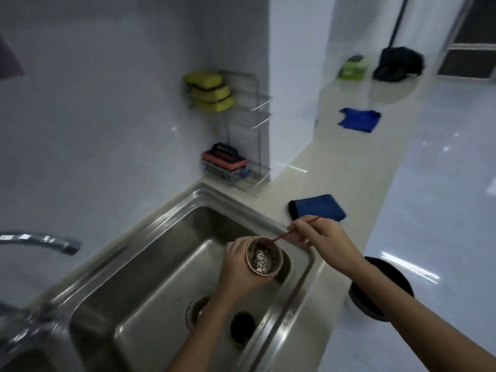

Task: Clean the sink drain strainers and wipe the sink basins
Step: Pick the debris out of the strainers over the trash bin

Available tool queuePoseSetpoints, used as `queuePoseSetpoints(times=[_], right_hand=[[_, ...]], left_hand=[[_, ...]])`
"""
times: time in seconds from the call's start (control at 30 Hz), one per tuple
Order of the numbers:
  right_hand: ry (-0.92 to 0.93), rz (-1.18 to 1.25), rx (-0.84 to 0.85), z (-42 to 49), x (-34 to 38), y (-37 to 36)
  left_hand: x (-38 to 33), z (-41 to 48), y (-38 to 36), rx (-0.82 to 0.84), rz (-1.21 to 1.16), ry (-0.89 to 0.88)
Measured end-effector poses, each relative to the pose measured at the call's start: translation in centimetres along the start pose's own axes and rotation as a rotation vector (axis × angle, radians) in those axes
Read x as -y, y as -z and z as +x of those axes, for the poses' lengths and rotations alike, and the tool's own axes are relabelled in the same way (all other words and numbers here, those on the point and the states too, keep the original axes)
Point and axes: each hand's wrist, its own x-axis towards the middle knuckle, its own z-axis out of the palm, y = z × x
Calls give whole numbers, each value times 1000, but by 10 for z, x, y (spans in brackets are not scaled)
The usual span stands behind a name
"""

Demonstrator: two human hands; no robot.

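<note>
Looking down from the head camera, the view took in a steel sink basin (150, 277) set in a pale countertop (357, 167). The left hand (239, 267) was wrapped around a cup-shaped drain strainer (264, 257), clenched on its outer wall and holding it above the right end of the basin with its open mouth tipped up toward the camera; the perforated bottom showed inside, dark with grime. The right hand (319, 233) pinched a thin red stick (296, 229) between its fingers, and the stick's lower tip reached over the strainer's rim into the cup. Below the left forearm, the open drain hole (241, 327) sat in the basin floor, with a metal ring (196, 310) just beside it. A chrome faucet (40, 241) arched in from the left edge.

On the countertop just beyond the right hand lay a folded blue cloth (316, 207); a second blue cloth (359, 119) lay farther along, well apart. A wire rack (249, 130) in the corner held yellow sponges (210, 92) above and a handled scrub brush (224, 159) below. A dark round bin (381, 288) stood on the floor under the right forearm.
</note>
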Motion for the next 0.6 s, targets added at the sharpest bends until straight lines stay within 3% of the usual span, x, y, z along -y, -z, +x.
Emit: queuePoseSetpoints(times=[0.17, 0.33, 0.47, 0.6], right_hand=[[-27, -117, 100, -21, -8, 85], [-12, -24, -189, -36, -53, 174], [-95, -71, -150, -43, -113, 245], [-177, -31, -319, -41, -172, 309]], left_hand=[[-69, 56, -52, 63, -48, -132], [-134, 107, -139, 243, -149, -179], [-176, 141, -231, 368, -168, -170], [-203, 158, -314, 490, -118, -181]])
